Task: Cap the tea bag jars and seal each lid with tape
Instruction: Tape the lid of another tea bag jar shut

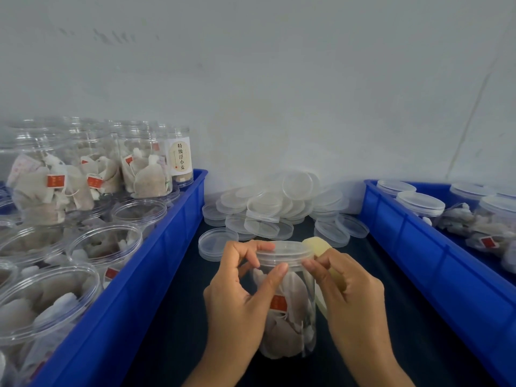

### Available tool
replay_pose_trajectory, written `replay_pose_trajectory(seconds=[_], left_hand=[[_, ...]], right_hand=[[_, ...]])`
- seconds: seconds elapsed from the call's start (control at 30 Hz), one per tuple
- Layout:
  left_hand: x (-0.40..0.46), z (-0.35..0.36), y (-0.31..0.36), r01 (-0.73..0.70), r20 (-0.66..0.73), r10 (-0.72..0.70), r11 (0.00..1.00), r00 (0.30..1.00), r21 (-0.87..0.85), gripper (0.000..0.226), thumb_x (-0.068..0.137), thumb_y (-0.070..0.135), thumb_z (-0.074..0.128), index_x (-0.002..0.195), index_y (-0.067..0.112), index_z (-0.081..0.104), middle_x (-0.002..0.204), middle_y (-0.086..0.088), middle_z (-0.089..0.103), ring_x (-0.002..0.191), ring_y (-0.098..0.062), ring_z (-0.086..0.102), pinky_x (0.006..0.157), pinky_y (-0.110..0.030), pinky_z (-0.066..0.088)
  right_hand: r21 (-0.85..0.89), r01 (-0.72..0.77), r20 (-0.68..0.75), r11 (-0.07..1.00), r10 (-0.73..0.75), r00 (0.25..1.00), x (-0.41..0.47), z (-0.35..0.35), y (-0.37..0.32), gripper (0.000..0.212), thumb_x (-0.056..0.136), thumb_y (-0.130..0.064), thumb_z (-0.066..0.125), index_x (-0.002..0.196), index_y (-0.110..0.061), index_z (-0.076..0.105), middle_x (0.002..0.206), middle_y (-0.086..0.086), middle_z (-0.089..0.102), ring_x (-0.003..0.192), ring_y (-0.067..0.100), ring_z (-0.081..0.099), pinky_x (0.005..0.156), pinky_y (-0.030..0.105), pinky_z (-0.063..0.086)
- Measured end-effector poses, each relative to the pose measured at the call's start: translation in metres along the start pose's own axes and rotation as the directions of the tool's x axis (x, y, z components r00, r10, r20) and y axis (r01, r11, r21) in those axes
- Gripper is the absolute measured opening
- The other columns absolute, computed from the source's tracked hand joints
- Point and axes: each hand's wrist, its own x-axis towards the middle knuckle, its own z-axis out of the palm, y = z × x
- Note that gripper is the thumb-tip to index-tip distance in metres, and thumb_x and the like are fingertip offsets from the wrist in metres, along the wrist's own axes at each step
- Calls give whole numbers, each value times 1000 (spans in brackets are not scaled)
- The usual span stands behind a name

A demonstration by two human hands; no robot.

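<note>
A clear jar [289,317] full of tea bags stands on the dark table between my hands, with a clear lid [284,251] on top. My left hand [240,297] grips the jar's left side, thumb and fingertips at the lid's rim. My right hand [354,297] pinches at the lid's right edge and holds a yellowish tape roll [321,247], mostly hidden behind the fingers. The tape itself is too clear to make out.
A blue bin [156,261] at the left holds several open jars of tea bags. Another blue bin [435,252] at the right holds capped jars. A heap of loose clear lids [276,210] lies against the wall behind the jar.
</note>
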Motion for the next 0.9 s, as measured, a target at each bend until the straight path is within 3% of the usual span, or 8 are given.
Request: replay_pose_trajectory(seconds=[0.1, 0.2, 0.47, 0.6, 0.77, 0.9], left_hand=[[1, 0, -2, -41, 13, 41, 999, 999, 2, 30, 75, 39, 69, 94, 20, 56, 105, 19, 68, 98, 0, 66, 76, -12, 53], [2, -1, -4, -72, 52, 70, 996, 996, 44, 27, 79, 41, 66, 102, 28, 63, 105, 20, 66, 98, 0, 66, 76, -15, 55], [6, -3, -4, -107, 67, 102, 990, 993, 86, 18, 82, 46, 63, 96, 36, 66, 103, 18, 65, 98, -5, 66, 75, -29, 59], [8, -3, -5, -114, 81, 108, 990, 991, 79, 24, 81, 51, 61, 97, 34, 66, 102, 14, 67, 98, -9, 67, 76, -34, 59], [7, 0, -5, -153, 105, 143, 984, 984, 88, 22, 83, 46, 61, 99, 31, 66, 101, 11, 67, 98, -14, 67, 75, -37, 59], [8, -2, -6, -149, 88, 142, 985, 986, 82, 20, 83, 44, 61, 98, 32, 65, 100, 11, 67, 96, -16, 67, 73, -39, 59]], right_hand=[[7, 31, -20, 1000, -30, 999, 0, 1, 2, 32, 71, -59, 47, 62, -30, 59, 73, -15, 61, 68, 4, 60, 61, 13, 46], [-12, 48, -19, 999, -48, 999, 0, 1, 4, 26, 73, -57, 46, 60, -36, 55, 68, -15, 60, 65, 2, 60, 59, 12, 46], [-77, 103, -27, 992, -105, 994, -3, -1, 4, 25, 76, -57, 44, 62, -39, 54, 65, -19, 58, 63, 2, 58, 58, 13, 45], [-113, 92, -33, 989, -96, 995, -1, 0, 0, 18, 78, -54, 44, 67, -45, 55, 68, -20, 58, 63, 3, 57, 54, 17, 44], [-140, 71, -56, 988, -80, 995, -1, -1, 1, 30, 79, -56, 42, 78, -29, 55, 69, -10, 58, 58, 12, 54, 51, 35, 49], [-96, 19, -29, 995, -22, 999, 0, 2, 2, 34, 77, -61, 42, 75, -29, 55, 65, -9, 59, 56, 9, 52, 51, 28, 45]])
